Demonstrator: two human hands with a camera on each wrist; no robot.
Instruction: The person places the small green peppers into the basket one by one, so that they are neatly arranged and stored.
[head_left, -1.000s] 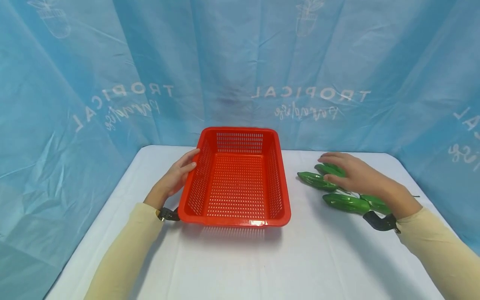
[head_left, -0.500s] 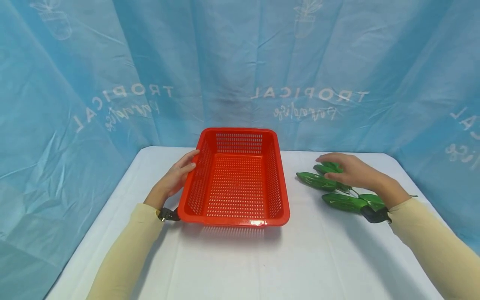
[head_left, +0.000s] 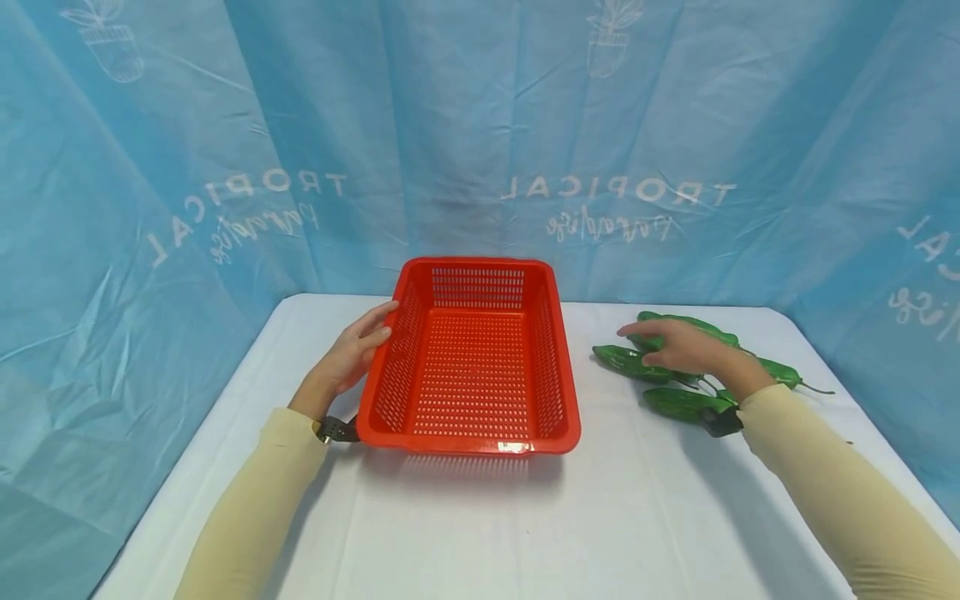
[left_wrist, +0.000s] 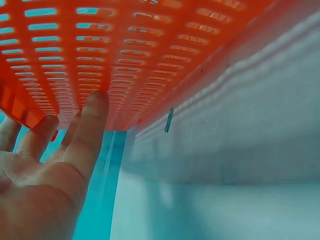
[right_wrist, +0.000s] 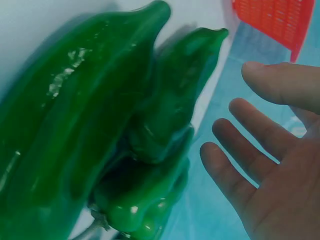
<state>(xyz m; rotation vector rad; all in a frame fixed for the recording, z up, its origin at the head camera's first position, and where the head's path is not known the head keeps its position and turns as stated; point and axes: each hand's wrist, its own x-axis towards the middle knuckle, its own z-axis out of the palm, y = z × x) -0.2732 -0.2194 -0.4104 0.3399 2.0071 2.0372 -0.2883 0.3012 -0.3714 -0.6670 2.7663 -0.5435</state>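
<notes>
A red perforated plastic basket [head_left: 468,445] stands on the white table, and nothing is seen in it. My left hand [head_left: 348,354] touches its left side with fingers extended; in the left wrist view the fingers [left_wrist: 90,130] lie against the slotted outer wall. On the right, my right hand [head_left: 686,346] hovers over several long green peppers, partly covering them. In the right wrist view its fingers are spread, apart from the glossy peppers, with a large pepper [right_wrist: 85,110] nearest the camera and a smaller pepper [right_wrist: 172,95] beside it.
A white cloth covers the table [head_left: 480,533]. A blue printed curtain [head_left: 480,125] hangs behind it and along both sides. More peppers, such as the rear pepper [head_left: 697,327], lie toward the back right, with stems pointing right.
My right hand and forearm have shifted left over the peppers, uncovering peppers at the back and right of the pile. The left hand and basket stay where they were.
</notes>
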